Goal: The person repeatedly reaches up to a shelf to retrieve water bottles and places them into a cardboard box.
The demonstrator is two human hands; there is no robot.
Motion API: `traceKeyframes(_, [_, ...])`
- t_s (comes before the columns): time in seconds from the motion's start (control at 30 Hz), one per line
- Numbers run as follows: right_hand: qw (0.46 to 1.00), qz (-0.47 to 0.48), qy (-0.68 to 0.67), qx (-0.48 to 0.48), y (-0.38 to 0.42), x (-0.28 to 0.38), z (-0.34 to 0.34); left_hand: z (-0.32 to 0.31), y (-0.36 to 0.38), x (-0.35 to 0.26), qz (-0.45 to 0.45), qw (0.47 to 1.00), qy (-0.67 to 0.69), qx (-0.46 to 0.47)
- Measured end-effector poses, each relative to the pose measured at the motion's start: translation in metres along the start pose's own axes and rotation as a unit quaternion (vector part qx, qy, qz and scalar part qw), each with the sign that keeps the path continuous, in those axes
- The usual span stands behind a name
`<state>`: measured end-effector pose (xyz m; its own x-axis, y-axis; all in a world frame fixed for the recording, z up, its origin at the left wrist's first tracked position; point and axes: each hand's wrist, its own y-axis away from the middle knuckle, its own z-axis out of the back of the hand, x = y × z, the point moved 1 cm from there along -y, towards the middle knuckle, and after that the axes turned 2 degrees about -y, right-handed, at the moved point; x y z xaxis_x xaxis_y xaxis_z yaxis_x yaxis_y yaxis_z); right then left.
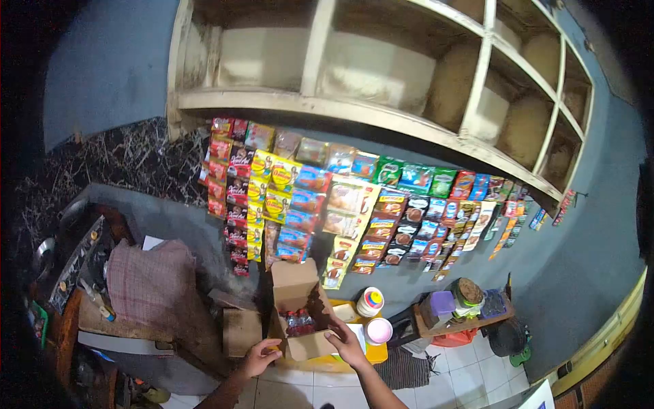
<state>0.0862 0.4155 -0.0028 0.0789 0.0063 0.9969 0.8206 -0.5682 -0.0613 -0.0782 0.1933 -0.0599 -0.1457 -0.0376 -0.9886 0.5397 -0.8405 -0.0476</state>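
Observation:
A brown cardboard box (285,298) stands with its flaps up and open in the middle of the view. Several small clear bottles with red contents (298,323) sit inside it, the lower ones partly hidden by the front flap. At the box's near left corner is my left hand (260,357), its thumb and fingers apart; whether it touches the cardboard is hard to tell. My right hand (349,345) has the edge of the box's near right flap between its thumb and fingers.
Behind the box, strips of sachets (286,198) hang under a white shelf unit (381,112). A yellow table (375,353) bears a white tub (370,301) and a pink-topped tub (379,331). To the left lies a checked cloth (151,283); a wooden bench (436,328) stands right.

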Motion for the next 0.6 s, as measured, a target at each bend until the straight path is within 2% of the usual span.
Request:
traceKeyframes(0.13, [0.997,0.065,-0.02,-0.029,0.024,0.046,0.021,-0.016,-0.006,-0.038,-0.016,0.999,0.039,0.018])
traceKeyframes(0.2, [0.996,0.079,-0.011,-0.04,0.031,0.053,0.041,-0.027,-0.008,-0.058,0.035,0.998,0.05,0.03])
traceKeyframes(0.23, [0.995,0.088,-0.003,-0.051,0.036,0.056,0.052,-0.034,-0.01,-0.063,0.031,0.998,0.049,0.031])
traceKeyframes(0.3, [0.992,0.11,-0.004,-0.059,0.049,0.073,0.069,-0.05,-0.015,-0.078,-0.076,0.995,0.061,0.037])
traceKeyframes(0.43, [0.986,0.146,-0.031,-0.077,0.078,0.096,0.115,-0.091,-0.018,-0.127,-0.046,0.997,0.053,0.041])
traceKeyframes(0.57, [0.979,0.184,-0.01,-0.088,0.108,0.138,0.16,-0.133,-0.031,-0.167,-0.123,0.988,0.054,0.069])
traceKeyframes(0.6, [0.977,0.191,-0.002,-0.092,0.114,0.146,0.171,-0.143,-0.032,-0.179,-0.112,0.989,0.063,0.073])
